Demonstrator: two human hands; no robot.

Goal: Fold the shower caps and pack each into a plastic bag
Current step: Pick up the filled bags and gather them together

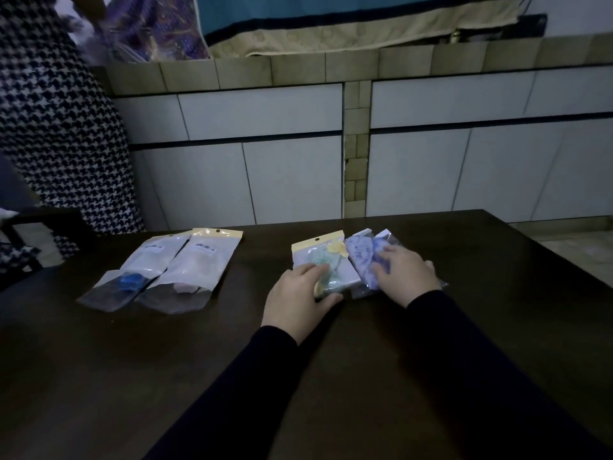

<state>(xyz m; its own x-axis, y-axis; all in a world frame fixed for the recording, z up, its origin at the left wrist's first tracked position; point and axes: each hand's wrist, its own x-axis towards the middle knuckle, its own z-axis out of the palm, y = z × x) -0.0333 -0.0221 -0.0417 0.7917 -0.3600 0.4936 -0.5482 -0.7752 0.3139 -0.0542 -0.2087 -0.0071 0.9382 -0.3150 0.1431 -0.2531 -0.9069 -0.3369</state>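
Head view: the left hand (298, 293) is curled in a grip round the near edge of a clear plastic bag with a green and yellow cap (323, 263), mid dark wooden surface (232, 376). The right hand (406, 277) is laid flat, fingers relaxed, on blue-patterned packed bags (361, 260). These slick bags could be slid apart under pressure. Two long white pouches (179, 270) are left toward the far-left edge.

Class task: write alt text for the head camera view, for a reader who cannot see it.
A person's left hand holds a green-and-yellow packed bag while the right hand rests on two blue-patterned bags beside it on a dark table. Two more bags lie farther left.
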